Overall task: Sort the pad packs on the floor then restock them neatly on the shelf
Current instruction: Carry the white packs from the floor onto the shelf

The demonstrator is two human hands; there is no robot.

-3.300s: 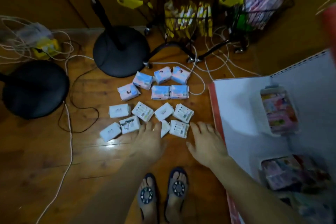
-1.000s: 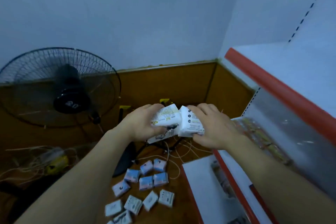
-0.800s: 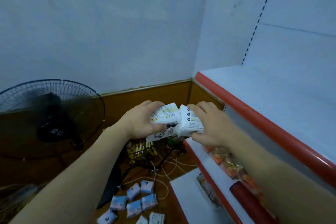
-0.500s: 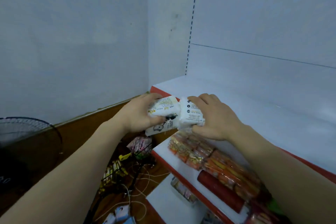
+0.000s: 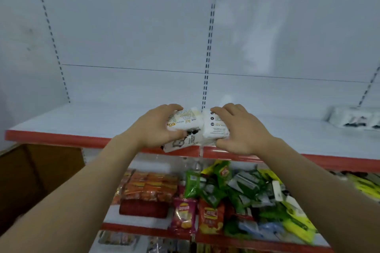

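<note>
Both hands hold white pad packs side by side, just above the red front edge of the top white shelf (image 5: 86, 121). My left hand (image 5: 154, 127) grips white pad packs with yellow print (image 5: 183, 124), one stacked over another. My right hand (image 5: 240, 129) grips a white pad pack (image 5: 213, 129) pressed against the left ones. The packs on the floor are out of view.
White packs (image 5: 353, 119) lie at the far right of the top shelf. The shelf below holds orange snack packs (image 5: 150, 187), green packets (image 5: 222, 187) and chip bags (image 5: 185, 215). A brown wall panel (image 5: 37, 174) stands at the lower left.
I rose from the floor with the white packs picked up in both hands. The view swung right from the fan and corner to face the shelf squarely; the packs now hover over its front edge.
</note>
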